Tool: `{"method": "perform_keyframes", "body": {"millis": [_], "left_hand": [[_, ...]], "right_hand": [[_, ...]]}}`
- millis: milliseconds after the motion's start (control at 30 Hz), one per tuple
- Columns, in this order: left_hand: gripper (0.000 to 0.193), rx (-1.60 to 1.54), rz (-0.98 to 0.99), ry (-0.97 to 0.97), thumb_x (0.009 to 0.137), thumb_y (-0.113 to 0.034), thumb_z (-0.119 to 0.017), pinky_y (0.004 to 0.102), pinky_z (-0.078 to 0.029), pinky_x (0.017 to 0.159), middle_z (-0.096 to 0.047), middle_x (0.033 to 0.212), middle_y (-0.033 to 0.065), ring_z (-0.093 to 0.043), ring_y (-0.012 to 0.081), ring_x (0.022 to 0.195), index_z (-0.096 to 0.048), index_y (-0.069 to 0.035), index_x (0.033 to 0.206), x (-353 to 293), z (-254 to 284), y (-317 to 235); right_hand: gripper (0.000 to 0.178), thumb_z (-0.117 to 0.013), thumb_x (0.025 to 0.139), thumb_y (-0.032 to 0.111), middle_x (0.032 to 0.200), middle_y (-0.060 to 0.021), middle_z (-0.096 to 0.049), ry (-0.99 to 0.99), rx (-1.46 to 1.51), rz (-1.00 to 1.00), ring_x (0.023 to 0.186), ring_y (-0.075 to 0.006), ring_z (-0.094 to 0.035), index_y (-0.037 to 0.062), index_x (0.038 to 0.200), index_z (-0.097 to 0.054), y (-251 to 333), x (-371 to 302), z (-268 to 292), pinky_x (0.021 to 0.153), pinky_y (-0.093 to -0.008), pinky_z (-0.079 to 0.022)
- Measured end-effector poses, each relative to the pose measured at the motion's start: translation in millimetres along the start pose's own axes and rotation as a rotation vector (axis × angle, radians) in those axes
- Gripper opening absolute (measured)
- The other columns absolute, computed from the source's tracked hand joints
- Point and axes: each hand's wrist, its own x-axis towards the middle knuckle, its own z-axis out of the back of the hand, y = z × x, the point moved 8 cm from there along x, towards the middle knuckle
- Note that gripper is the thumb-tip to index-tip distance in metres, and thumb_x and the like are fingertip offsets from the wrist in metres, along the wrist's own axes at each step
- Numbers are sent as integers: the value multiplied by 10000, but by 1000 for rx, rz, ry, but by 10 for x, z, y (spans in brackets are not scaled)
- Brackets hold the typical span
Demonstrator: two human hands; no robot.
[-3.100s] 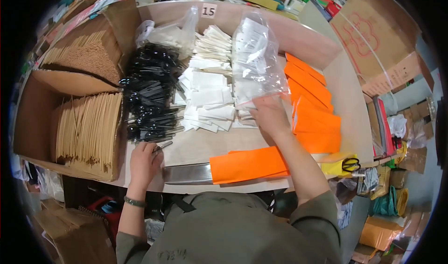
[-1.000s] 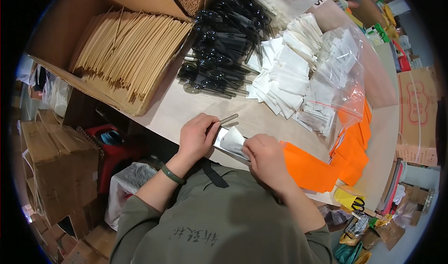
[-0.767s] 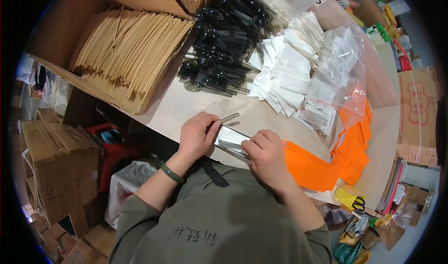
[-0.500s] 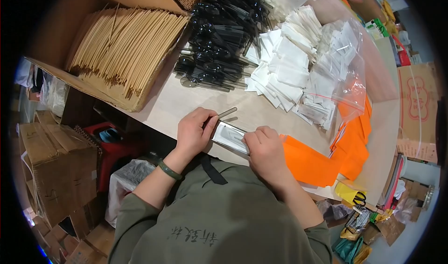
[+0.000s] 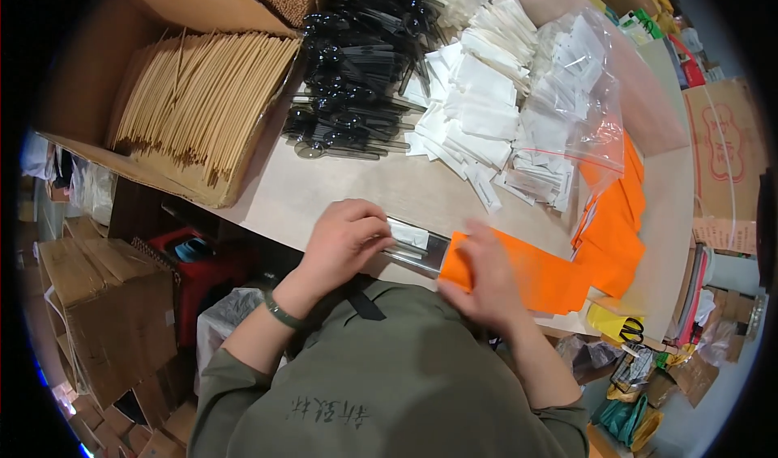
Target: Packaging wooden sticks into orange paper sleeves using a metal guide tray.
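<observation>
At the table's near edge my left hand (image 5: 347, 238) is closed, its fingertips on a dark plastic spoon (image 5: 412, 248) of which only the handle shows. A small white paper packet (image 5: 411, 234) lies beside the handle. Both rest in a narrow, shiny metal tray (image 5: 435, 252), partly covered by my hand. Blurred by motion, my right hand (image 5: 489, 278) is over the left end of an orange paper sleeve (image 5: 541, 273), thumb and fingers apart. That end of the sleeve overlaps the tray's right end.
A cardboard box (image 5: 255, 152) of wooden chopsticks (image 5: 203, 102) stands at the left. Behind the tray lie heaps of dark plastic spoons (image 5: 352, 93) and white packets (image 5: 478, 110), some in a clear bag (image 5: 579, 77). More orange sleeves (image 5: 612, 231) and yellow-wrapped scissors (image 5: 628, 328) are at the right.
The spoon, raised in my left hand before, is now down in the tray. My right hand has left the tray and moved right, to the orange sleeve. One packet lies farther forward.
</observation>
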Motion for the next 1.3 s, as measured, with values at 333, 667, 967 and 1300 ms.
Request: {"method": "perform_keyframes", "body": {"millis": [333, 667, 967, 1300], "left_hand": [[117, 392, 336, -473, 811, -91, -747, 396, -527, 770, -679, 935, 130, -669, 258, 890, -700, -36, 904, -135, 1452, 945], [149, 910, 510, -168, 890, -151, -629, 502, -520, 735, -671, 861, 208, -659, 404, 872, -667, -23, 956, -245, 2172, 1631], [193, 38, 583, -524, 990, -42, -524, 291, -462, 741, -560, 919, 42, -552, 140, 850, -627, -23, 1152, -495, 2088, 1320], [154, 244, 316, 283, 924, 34, -592, 314, -489, 774, -618, 910, 105, -607, 244, 846, -673, 16, 1054, -265, 768, 659]], "right_hand": [[452, -546, 919, 177, 1476, -79, -518, 208, -414, 486, 1380, -289, -485, 100, 1364, -553, 168, -312, -745, 1047, -625, -405], [459, -562, 905, 157, 1465, -186, -491, 227, -347, 489, 1401, -363, -438, 84, 1358, -550, 296, -355, -731, 1054, -622, -399], [418, -704, 848, 164, 1407, -345, -474, 58, -103, 295, 1315, -492, -477, 175, 1264, -669, 171, -164, -324, 1107, -577, -383], [385, -676, 896, 176, 1437, -335, -429, 234, -247, 284, 1350, -482, -424, 204, 1279, -657, 246, -124, -293, 1114, -573, -360]]}}
